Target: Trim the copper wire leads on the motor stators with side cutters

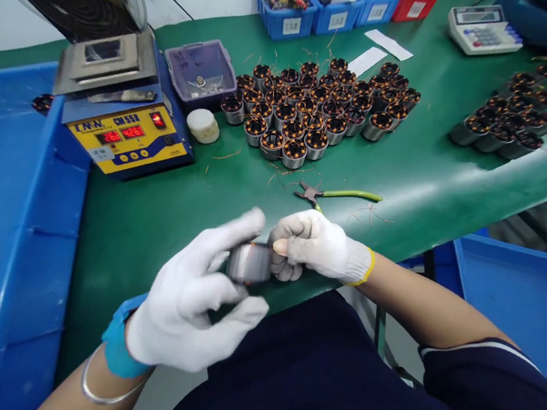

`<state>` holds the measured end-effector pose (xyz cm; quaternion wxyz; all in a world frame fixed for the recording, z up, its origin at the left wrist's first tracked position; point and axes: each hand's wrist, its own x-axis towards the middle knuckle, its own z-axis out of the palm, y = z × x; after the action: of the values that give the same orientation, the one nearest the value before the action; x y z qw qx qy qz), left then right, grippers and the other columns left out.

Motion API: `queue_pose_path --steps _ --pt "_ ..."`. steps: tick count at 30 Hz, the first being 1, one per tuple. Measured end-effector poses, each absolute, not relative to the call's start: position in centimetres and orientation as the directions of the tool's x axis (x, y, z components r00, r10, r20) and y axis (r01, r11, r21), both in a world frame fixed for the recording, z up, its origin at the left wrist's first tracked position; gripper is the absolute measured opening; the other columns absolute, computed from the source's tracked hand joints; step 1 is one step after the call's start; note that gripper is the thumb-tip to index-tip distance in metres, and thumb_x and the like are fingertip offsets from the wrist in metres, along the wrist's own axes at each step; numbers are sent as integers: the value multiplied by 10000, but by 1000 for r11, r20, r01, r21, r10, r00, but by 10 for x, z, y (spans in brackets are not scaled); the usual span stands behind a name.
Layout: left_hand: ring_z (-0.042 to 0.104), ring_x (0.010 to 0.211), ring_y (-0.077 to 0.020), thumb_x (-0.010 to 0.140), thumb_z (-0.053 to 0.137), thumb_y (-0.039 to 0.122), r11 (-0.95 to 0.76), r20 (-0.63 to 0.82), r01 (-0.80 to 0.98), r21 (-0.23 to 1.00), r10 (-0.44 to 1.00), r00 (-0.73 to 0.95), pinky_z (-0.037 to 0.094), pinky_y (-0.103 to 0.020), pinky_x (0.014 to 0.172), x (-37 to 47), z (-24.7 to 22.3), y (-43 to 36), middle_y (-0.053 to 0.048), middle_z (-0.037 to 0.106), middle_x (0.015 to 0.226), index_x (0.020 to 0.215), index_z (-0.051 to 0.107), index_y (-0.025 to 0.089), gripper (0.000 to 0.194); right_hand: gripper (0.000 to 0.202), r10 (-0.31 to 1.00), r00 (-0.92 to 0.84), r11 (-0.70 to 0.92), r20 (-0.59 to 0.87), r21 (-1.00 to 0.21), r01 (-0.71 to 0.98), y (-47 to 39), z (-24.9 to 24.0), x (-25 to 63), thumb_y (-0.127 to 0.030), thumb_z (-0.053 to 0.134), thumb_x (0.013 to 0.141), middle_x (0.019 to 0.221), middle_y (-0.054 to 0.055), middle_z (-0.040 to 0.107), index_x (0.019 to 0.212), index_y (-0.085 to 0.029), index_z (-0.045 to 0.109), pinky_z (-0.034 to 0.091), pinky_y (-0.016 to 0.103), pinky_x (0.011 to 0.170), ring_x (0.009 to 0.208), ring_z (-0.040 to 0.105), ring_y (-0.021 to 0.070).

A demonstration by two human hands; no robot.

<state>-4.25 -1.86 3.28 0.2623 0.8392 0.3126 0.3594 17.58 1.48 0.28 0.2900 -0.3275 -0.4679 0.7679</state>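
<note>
A motor stator (pixel 249 264), a metal ring with orange copper showing at its edges, is blurred by motion between my hands above the table's front edge. My left hand (pixel 198 296), in a white glove, curls around the stator from the left, its thumb and fingers spread about it. At the stator's right edge my right hand (pixel 306 244) is closed in a pinch, with the bare thumb tip showing through the glove. What lies inside that pinch is hidden. Green-handled cutting pliers (pixel 350 193) lie just beyond my right hand.
Many stators (pixel 293 154) stand grouped on the green table (pixel 151 216), with more stators (pixel 499 137) at right. A solder pot (pixel 131 139) with a lit display, a purple bin (pixel 201 98), a white round block (pixel 203 126), blue bins (pixel 291 27) and a calculator (pixel 485 34) surround them.
</note>
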Motion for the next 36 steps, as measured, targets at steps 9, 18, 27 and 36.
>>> queue_pose_path --steps 9,18,27,36 --pt "619 422 -154 925 421 680 471 -563 310 826 657 502 509 -250 370 -42 28 0 -67 684 662 922 637 135 586 189 802 -597 -59 -25 -998 -38 11 1 178 -286 683 798 620 19 641 690 -144 624 477 202 499 543 580 98" --pt "662 1168 -266 806 726 208 -389 257 195 900 836 484 586 -402 939 -44 36 -17 -53 504 1519 791 698 219 33 346 757 -627 -380 -183 -904 -195 14 -2 176 -449 770 746 611 -5 655 720 -145 606 486 174 426 478 607 90" --pt "638 448 -173 936 347 692 459 -542 289 840 714 443 544 -289 417 -42 22 -3 -96 721 701 831 663 147 638 207 799 -602 -69 0 -994 -90 10 -1 178 -296 682 805 620 20 640 681 -142 622 485 202 495 537 582 94" --pt "665 1181 -253 790 744 202 -166 137 61 984 935 327 574 -384 993 -42 32 -16 -44 669 1298 732 630 210 128 320 755 -621 -337 -210 -937 -93 12 -2 176 -440 728 762 599 -6 627 721 -162 575 479 208 440 483 595 106"
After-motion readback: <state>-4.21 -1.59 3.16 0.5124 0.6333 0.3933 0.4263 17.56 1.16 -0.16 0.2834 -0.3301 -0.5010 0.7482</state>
